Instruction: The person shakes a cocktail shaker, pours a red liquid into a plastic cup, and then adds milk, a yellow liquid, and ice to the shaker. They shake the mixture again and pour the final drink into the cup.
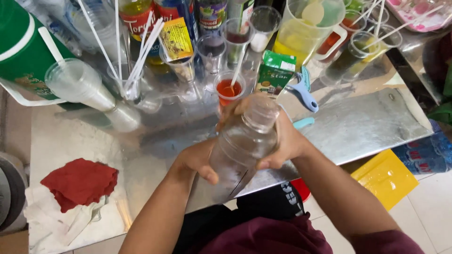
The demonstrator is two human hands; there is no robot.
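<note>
A clear plastic shaker bottle point(242, 146) is held tilted over the steel counter point(358, 127), its lid end pointing away from me. My left hand point(197, 160) grips its lower body from the left. My right hand point(278, 136) wraps the upper part and lid from the right. The bottle looks blurred and seems to hold clear liquid. Just beyond it stand a small cup of red liquid with a spoon point(229, 89) and a green carton point(274, 71).
A stack of clear cups point(84, 87) lies at left, with straws in a glass point(129, 82). Syrup bottles point(136, 19), small cups and a yellow-filled pitcher point(303, 35) crowd the back. A red cloth point(80, 181) lies on white rags at front left. A yellow bag point(386, 176) is on the floor.
</note>
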